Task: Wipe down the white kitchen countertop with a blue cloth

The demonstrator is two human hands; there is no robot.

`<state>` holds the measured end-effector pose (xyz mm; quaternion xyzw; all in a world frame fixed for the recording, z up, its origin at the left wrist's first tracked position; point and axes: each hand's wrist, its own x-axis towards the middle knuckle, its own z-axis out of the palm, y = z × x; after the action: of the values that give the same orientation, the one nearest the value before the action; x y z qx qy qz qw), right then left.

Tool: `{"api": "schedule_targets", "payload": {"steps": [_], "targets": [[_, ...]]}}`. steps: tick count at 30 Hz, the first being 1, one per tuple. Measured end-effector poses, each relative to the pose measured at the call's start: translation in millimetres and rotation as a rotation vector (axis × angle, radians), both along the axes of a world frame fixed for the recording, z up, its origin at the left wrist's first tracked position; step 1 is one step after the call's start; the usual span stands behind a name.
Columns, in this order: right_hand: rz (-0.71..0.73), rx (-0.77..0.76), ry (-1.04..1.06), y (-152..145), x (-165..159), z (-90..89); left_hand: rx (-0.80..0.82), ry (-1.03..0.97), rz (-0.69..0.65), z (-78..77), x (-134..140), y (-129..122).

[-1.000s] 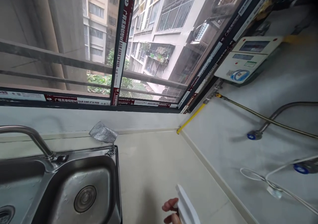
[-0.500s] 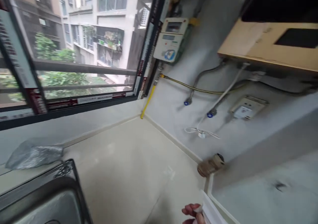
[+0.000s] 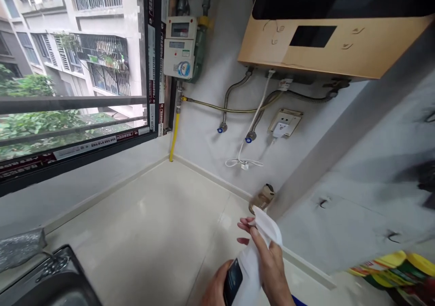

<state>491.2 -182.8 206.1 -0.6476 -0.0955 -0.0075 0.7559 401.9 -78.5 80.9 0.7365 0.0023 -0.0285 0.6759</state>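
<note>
Low in the view, my left hand (image 3: 216, 287) is closed round the side of a white pack (image 3: 249, 276) with a dark label. My right hand (image 3: 273, 270) lies along the pack's other side, its thumb and fingers pinching a thin white sheet (image 3: 268, 227) at the upper end. The sheet's top edge stands up and folds over. Whether it is paper or cloth I cannot tell. Both hands are above the pale countertop (image 3: 163, 220). Just beyond the sheet, a brownish jar (image 3: 261, 198) stands by the wall.
At lower left is a metal sink (image 3: 64, 292), with silvery plastic wrap (image 3: 22, 248) behind it. A gas meter (image 3: 181, 48) and a gold-and-black water heater (image 3: 322, 39) hang above hoses and a socket (image 3: 286, 122). Yellow-green containers (image 3: 397, 270) sit at lower right.
The view has swung right and down. Both hands and the white pack have come further into sight; before, only some fingertips and a white edge showed at the bottom.
</note>
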Motion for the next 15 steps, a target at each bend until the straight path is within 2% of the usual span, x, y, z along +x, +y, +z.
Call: {"api": "schedule_targets", "payload": {"steps": [3,7,11,15], "targets": [[0.064,-0.013,-0.022,22.6,16.1,13.6,-0.019,-0.091,0.084,12.1,6.7,13.1],[0.087,-0.049,0.014,44.5,31.5,15.6,-0.031,-0.139,0.167,18.8,11.7,26.4],[0.154,0.019,0.021,51.8,23.1,4.4,0.014,-0.079,0.207,7.9,7.3,30.1],[0.164,0.013,0.059,42.3,4.2,-15.2,0.046,0.005,0.156,-10.2,-7.4,23.0]]}}
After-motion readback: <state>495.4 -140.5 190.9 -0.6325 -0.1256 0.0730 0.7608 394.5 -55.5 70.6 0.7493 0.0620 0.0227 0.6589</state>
